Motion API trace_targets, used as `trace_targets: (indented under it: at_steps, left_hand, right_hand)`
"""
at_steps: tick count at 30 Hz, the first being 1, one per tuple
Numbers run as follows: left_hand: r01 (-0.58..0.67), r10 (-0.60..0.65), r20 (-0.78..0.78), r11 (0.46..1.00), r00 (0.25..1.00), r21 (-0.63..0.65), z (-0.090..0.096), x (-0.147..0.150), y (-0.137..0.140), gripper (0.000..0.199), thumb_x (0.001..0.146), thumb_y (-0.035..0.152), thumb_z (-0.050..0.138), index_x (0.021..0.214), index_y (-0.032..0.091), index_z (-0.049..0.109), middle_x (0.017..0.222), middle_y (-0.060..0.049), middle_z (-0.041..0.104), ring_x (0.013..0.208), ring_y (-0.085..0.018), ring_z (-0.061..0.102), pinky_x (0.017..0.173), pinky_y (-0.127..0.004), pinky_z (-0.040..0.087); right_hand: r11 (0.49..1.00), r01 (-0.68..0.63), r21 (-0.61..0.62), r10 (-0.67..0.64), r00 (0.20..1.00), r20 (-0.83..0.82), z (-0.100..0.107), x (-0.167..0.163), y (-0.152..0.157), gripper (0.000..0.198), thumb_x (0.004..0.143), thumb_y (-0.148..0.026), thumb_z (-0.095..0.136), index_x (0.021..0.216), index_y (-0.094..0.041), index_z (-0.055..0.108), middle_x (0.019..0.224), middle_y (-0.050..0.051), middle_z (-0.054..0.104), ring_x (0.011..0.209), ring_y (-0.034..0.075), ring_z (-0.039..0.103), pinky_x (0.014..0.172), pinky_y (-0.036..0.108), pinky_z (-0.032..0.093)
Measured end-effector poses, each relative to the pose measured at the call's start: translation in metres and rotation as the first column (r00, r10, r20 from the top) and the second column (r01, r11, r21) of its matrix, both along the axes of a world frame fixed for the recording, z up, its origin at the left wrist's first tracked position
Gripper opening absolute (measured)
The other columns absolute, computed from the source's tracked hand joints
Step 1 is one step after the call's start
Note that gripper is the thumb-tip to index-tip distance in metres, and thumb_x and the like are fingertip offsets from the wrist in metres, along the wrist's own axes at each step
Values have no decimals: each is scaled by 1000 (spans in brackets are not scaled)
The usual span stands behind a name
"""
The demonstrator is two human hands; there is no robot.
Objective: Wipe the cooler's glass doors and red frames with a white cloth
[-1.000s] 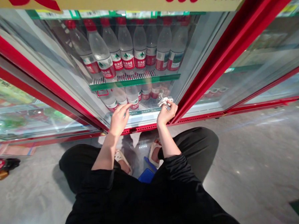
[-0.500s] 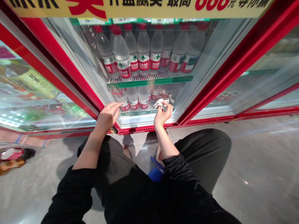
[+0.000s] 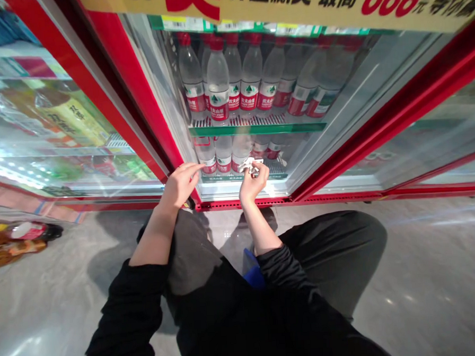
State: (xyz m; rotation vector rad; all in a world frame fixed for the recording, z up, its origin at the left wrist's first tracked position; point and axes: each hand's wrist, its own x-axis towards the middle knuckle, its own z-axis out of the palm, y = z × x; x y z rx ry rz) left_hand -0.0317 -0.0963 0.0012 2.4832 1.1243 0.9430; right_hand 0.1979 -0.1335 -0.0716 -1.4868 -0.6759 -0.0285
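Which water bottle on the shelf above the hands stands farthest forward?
The Nongfu Spring bottle left of centre: its base comes closest to the green shelf edge, while the others stand farther back.

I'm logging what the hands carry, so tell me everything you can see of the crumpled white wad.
The white wad is crumpled, with darker patches among its folds; whether paper or cloth is unclear. The right hand pinches it in its fingers in front of the glass door; contact with the glass can't be made out.

White glare spots the floor [image 3: 437, 274], and the edges look blurred.
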Motion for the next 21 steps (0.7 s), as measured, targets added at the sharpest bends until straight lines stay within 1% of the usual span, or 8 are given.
trace_targets:
  at_steps: [4, 6, 8, 12, 14, 16, 19, 21]
  left_hand:
    - [-94, 95, 25, 995, 995, -10, 1, -10, -2, 40, 102, 20, 50, 129, 19, 80, 130, -10, 80, 124, -25, 73, 119, -42, 56]
    - [-150, 151, 49, 989, 987, -18, 3, -14, -3, 39, 102, 20, 50, 127, 17, 81, 127, -11, 80, 120, -25, 74, 116, -41, 58]
    - [-174, 176, 62, 984, 982, -30, 4, -17, -2, 38, 101, 19, 51, 125, 16, 81, 125, -11, 81, 117, -24, 75, 113, -40, 59]
    - [-194, 197, 66, 979, 978, -57, 5, -20, -2, 36, 100, 16, 53, 123, 17, 81, 125, -10, 81, 117, -23, 75, 113, -38, 58]
    - [-225, 230, 65, 972, 971, -71, 5, -22, -2, 35, 100, 15, 54, 121, 18, 81, 125, -10, 81, 116, -23, 75, 112, -38, 59]
    - [-267, 273, 61, 960, 960, -86, 6, -25, -3, 34, 100, 14, 55, 121, 18, 82, 125, -11, 81, 114, -24, 76, 111, -39, 59]
    - [-326, 333, 47, 939, 942, -115, 9, -31, -4, 36, 99, 12, 55, 123, 16, 81, 126, -13, 80, 115, -25, 76, 113, -40, 59]
    - [-341, 350, 41, 930, 936, -140, 10, -35, -5, 38, 99, 11, 54, 125, 15, 81, 128, -14, 80, 117, -25, 76, 114, -40, 58]
  right_hand:
    - [980, 196, -10, -197, 980, -28, 0, 14, 3, 17, 87, -13, 57, 99, -23, 63, 106, 7, 68, 110, 23, 68, 107, 42, 56]
    - [965, 261, -16, -261, 964, -52, 0, 9, 8, 18, 86, -12, 56, 99, -24, 62, 106, 8, 68, 111, 24, 68, 108, 44, 56]
    - [972, 236, -1, -236, 970, -65, -1, -9, 13, 18, 87, -12, 56, 100, -23, 61, 107, 9, 68, 113, 24, 68, 109, 44, 56]
    - [1000, 22, 8, -22, 999, -38, -7, -57, 18, 16, 89, -15, 57, 102, -23, 63, 110, 10, 67, 117, 23, 66, 109, 43, 55]
    - [999, -40, 2, 40, 998, -39, -9, -70, 18, 15, 89, -16, 58, 102, -23, 63, 109, 9, 68, 116, 23, 66, 107, 42, 55]
    - [1000, -10, 8, 10, 998, -64, -10, -71, 19, 14, 89, -17, 58, 100, -24, 62, 107, 8, 67, 112, 23, 66, 106, 42, 55]
    - [994, 108, 22, -103, 982, -155, -7, -66, 21, 12, 89, -19, 56, 100, -24, 59, 105, 6, 66, 108, 23, 66, 108, 43, 54]
    - [987, 161, 16, -153, 962, -228, -4, -69, 23, 12, 89, -20, 55, 100, -25, 56, 104, 6, 65, 106, 23, 65, 108, 44, 54]
